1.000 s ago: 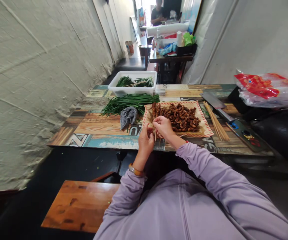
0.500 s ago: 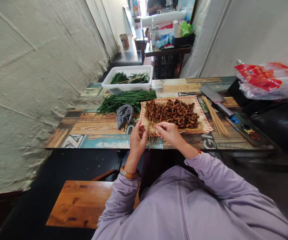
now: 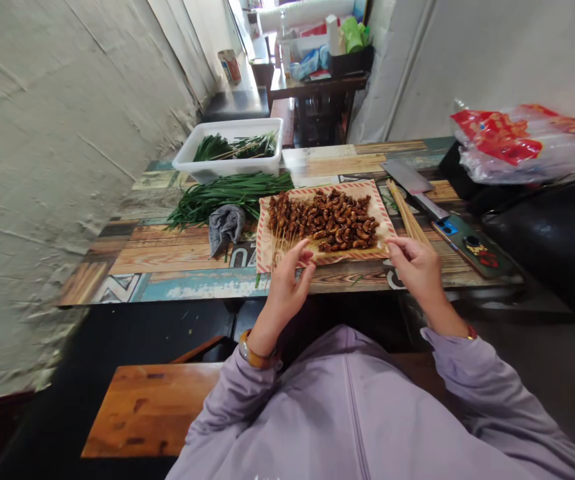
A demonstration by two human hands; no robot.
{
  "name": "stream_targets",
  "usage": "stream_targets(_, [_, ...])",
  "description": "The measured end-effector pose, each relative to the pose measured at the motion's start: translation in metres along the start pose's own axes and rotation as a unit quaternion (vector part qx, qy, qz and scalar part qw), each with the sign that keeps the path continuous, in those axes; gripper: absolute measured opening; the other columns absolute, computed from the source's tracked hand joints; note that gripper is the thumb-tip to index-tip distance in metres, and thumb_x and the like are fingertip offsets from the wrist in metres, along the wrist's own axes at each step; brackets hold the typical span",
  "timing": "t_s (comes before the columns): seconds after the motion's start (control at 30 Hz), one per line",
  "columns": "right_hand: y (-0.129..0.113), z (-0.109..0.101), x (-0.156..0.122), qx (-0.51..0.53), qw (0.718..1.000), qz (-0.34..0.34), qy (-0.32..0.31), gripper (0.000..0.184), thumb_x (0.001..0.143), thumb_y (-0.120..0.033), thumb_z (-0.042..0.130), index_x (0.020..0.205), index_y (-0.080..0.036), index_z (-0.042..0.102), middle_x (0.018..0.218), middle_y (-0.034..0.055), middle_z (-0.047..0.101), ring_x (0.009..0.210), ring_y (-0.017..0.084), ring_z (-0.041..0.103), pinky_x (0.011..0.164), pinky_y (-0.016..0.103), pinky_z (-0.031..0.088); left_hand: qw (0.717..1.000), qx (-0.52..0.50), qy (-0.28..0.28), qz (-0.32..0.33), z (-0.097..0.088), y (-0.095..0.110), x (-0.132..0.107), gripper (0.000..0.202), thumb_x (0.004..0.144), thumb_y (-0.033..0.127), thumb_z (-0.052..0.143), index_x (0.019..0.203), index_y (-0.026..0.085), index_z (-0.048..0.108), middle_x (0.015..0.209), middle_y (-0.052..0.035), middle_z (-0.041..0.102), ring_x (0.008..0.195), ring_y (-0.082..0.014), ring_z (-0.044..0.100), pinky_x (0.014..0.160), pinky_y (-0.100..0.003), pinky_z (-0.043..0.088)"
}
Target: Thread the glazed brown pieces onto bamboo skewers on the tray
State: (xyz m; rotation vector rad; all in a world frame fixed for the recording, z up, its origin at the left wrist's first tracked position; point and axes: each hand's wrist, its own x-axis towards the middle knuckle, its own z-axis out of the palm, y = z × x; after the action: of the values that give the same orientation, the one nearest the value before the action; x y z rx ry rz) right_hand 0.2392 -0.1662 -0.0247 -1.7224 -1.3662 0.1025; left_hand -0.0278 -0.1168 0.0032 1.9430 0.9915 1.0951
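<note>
Brown glazed pieces of food (image 3: 344, 220) are heaped on a tray lined with red-striped paper (image 3: 381, 208). At its left end, several pieces are threaded on thin wooden skewers (image 3: 281, 245) whose bare ends point toward me. My left hand (image 3: 290, 283) is by the tray's front edge, fingers curved and thumb apart, holding nothing I can see. At the tray's front right corner is my right hand (image 3: 420, 270), thumb and forefinger brought together; what is between them, if anything, is too small to tell. It partly covers a bundle of bare skewers (image 3: 403, 205).
Green chives (image 3: 230, 195) and a grey cloth (image 3: 225, 227) lie left of the tray. Behind them stands a white tub (image 3: 228, 167) of greens. To the right are a cleaver (image 3: 410, 180), a phone (image 3: 472, 245), a red-and-clear plastic bag (image 3: 522, 143) and a black bag (image 3: 547, 223).
My right hand has left the threaded skewers and moved right to the tray's corner near the bare skewers. My left hand stays near the tray's front. The view has shifted.
</note>
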Motion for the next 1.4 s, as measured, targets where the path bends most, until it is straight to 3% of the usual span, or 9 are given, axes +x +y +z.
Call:
stream_targets(0.13, [0.003,-0.002,0.0,-0.078,0.993,-0.083,-0.037,0.024,0.092,-0.033,0.051,0.098,-0.022,0.071,0.095,0.0062,0.072,0.085,0.02,0.067,0.074,0.031,0.049,0.999,0.012,0.011,-0.036,0.02,-0.018,0.017,0.042,0.088,0.024,0.052,0.129,0.019,0.051,0.107,-0.0108,0.065,0.095,-0.0181,0.062,0.084,-0.032,0.049])
stream_targets(0.37, [0.043,-0.004,0.011,-0.131,0.983,-0.099,-0.086,0.023,0.09,-0.029,0.051,0.103,-0.02,0.068,0.095,0.0079,0.07,0.089,0.023,0.063,0.078,0.035,0.047,0.99,0.13,0.03,-0.047,0.014,-0.04,0.036,0.047,0.086,0.021,0.049,0.132,0.011,0.047,0.111,-0.0149,0.063,0.103,-0.0217,0.06,0.092,-0.04,0.048])
stream_targets(0.5, [0.054,-0.009,0.014,-0.104,0.991,-0.069,-0.04,0.024,0.091,-0.03,0.049,0.104,-0.022,0.067,0.099,0.0072,0.069,0.09,0.022,0.063,0.08,0.035,0.048,0.992,0.115,0.045,-0.035,0.017,-0.027,0.037,0.043,0.087,0.025,0.05,0.129,0.012,0.05,0.106,-0.0125,0.065,0.098,-0.02,0.062,0.091,-0.039,0.049])
stream_targets(0.67, [0.059,-0.023,0.032,-0.147,0.988,-0.048,0.006,0.026,0.092,-0.03,0.046,0.105,-0.02,0.067,0.098,0.0081,0.069,0.091,0.022,0.063,0.08,0.034,0.048,0.998,0.0,0.06,-0.036,0.029,-0.009,0.04,0.04,0.088,0.032,0.054,0.124,0.016,0.054,0.103,-0.0092,0.066,0.094,-0.017,0.064,0.088,-0.033,0.051])
stream_targets(0.8, [0.066,-0.024,0.054,-0.221,0.974,-0.046,-0.029,0.026,0.09,-0.03,0.05,0.106,-0.018,0.066,0.095,0.0101,0.066,0.088,0.023,0.061,0.078,0.034,0.046,0.992,-0.083,0.068,-0.071,0.051,-0.002,0.036,0.038,0.088,0.033,0.054,0.121,0.016,0.055,0.097,-0.0071,0.066,0.081,-0.014,0.065,0.078,-0.029,0.053])
stream_targets(1.0, [0.077,-0.017,0.068,-0.318,0.945,0.009,-0.081,0.032,0.085,-0.037,0.057,0.108,-0.015,0.063,0.102,0.0137,0.062,0.092,0.025,0.06,0.074,0.033,0.045,0.992,-0.113,-0.03,-0.045,0.092,0.012,0.019,0.033,0.087,0.023,0.052,0.119,0.015,0.057,0.094,-0.0073,0.066,0.076,-0.0122,0.063,0.074,-0.026,0.051])
stream_targets(1.1, [0.077,-0.019,0.069,-0.338,0.932,0.048,-0.12,0.03,0.086,-0.032,0.052,0.107,-0.014,0.064,0.099,0.015,0.063,0.089,0.026,0.061,0.074,0.034,0.044,0.99,-0.128,-0.045,-0.036,0.106,0.014,0.021,0.032,0.086,0.021,0.052,0.116,0.013,0.059,0.092,-0.0076,0.066,0.073,-0.0115,0.061,0.073,-0.025,0.05])
stream_targets(1.23, [0.077,-0.025,0.069,-0.264,0.952,0.101,-0.118,0.023,0.083,-0.028,0.051,0.096,-0.015,0.065,0.095,0.0159,0.064,0.092,0.028,0.06,0.079,0.037,0.042,0.985,-0.162,-0.027,-0.044,0.116,0.016,0.03,0.027,0.084,0.02,0.053,0.109,0.012,0.062,0.087,-0.0065,0.066,0.073,-0.0114,0.061,0.07,-0.023,0.049])
stream_targets(1.4, [0.078,-0.03,0.065,-0.179,0.974,0.12,-0.077,0.015,0.078,-0.028,0.052,0.085,-0.016,0.058,0.093,0.0152,0.064,0.093,0.026,0.059,0.083,0.037,0.043,0.982,-0.18,-0.039,-0.05,0.118,0.021,0.03,0.026,0.085,0.023,0.054,0.107,0.012,0.064,0.083,-0.0053,0.067,0.066,-0.0098,0.059,0.063,-0.021,0.047])
